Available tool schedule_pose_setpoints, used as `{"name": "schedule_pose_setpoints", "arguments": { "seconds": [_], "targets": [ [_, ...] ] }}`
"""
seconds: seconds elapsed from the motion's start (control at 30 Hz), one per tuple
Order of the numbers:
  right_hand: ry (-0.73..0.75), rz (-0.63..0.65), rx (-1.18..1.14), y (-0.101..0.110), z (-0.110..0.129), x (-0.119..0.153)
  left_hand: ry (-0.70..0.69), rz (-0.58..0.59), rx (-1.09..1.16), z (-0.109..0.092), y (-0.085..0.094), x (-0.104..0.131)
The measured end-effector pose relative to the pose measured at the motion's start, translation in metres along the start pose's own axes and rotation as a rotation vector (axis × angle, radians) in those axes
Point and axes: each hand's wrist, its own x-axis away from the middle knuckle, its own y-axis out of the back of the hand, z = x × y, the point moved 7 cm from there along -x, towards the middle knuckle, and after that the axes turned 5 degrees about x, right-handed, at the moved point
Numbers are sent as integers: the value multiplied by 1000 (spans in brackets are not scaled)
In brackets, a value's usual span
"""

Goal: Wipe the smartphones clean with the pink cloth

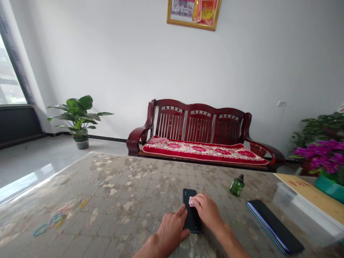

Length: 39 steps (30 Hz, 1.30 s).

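Observation:
A dark phone (191,219) lies flat on the patterned tablecloth, its long side pointing away from me. My left hand (173,226) rests against its left edge, fingers stretched out and touching it, thumb near the lower end. My right hand (206,209) is over the phone's right side, with its fingertips pinching a small white and pink piece of cloth or tissue (191,201) against the phone's surface. Part of the phone's right side is hidden under this hand.
A green bottle (237,186) with a black cap stands right of the phone. Farther right lie stacked phones (275,226) beside a clear plastic box (298,208). Several colored bands (55,219) lie at left. A wooden bench (199,123) stands beyond the table (126,193).

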Motion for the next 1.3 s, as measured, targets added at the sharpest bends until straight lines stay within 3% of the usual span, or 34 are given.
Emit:
{"name": "schedule_pose_setpoints", "arguments": {
  "seconds": [0.13, 0.5, 0.63, 0.73, 0.87, 1.03, 1.3],
  "targets": [
    [-112, -14, -43, -4, -12, -11, 4, -2, 1, 0, 0, 0],
    [-156, 36, 29, -1, -18, -8, -18, -20, 35, 2, -1, 0],
    [-205, 69, -85, -10, -19, -7, -2, 0, 35, 0, 2, 1],
    [-211, -23, -111, -5, -22, -11, 3, 8, 29, -1, 4, 2],
    [-113, -140, 85, 6, -16, -14, -17, -23, 32, -1, 3, 1],
    [31, -60, 222, -4, -2, -2, -10, -24, 30, 1, 0, 1],
    [157, 29, 156, -1, 5, 18, -24, -35, 55, 1, 2, 1]
  ]
}}
